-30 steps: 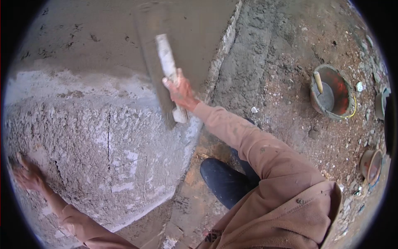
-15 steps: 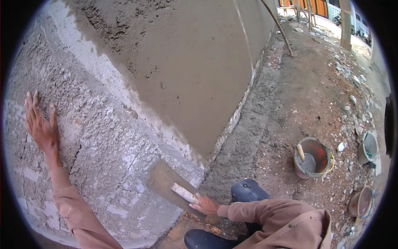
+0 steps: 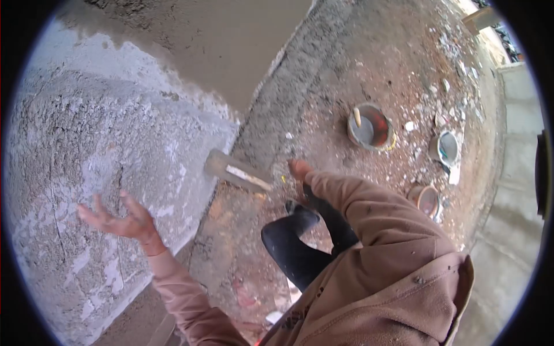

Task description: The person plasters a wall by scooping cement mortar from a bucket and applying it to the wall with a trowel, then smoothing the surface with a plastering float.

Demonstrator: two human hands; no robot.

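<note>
Float: the long float (image 3: 238,172) with the pale handle lies slantwise at the wall's lower edge, one end overlapping the rough wall (image 3: 144,132) and the other over the ground (image 3: 317,115); whether it leans or lies flat I cannot tell.
Right hand: half a second ago it gripped the float's handle; now the right hand (image 3: 299,169) is off it, just beyond the handle's ground-side end. The fingers look curled, but I cannot tell whether they hold anything.
Left hand: it was laid on the rough wall; now the left hand (image 3: 127,219) has its fingers spread wide and nothing in them, in front of the wall near its lower edge. Contact is unclear through the blur.
Smoothed mortar: the damp mortar (image 3: 202,46) covers the wall's upper part, tapering to a corner at the lower edge, near the float; no tool is on it.
Buckets: the bucket with a wooden-handled tool (image 3: 369,127) stands on the ground beyond the right hand; a grey bucket (image 3: 445,147) and a brownish bucket (image 3: 426,200) stand farther out.
Meaning: the smoothing looks paused, since the float has been let go.
</note>
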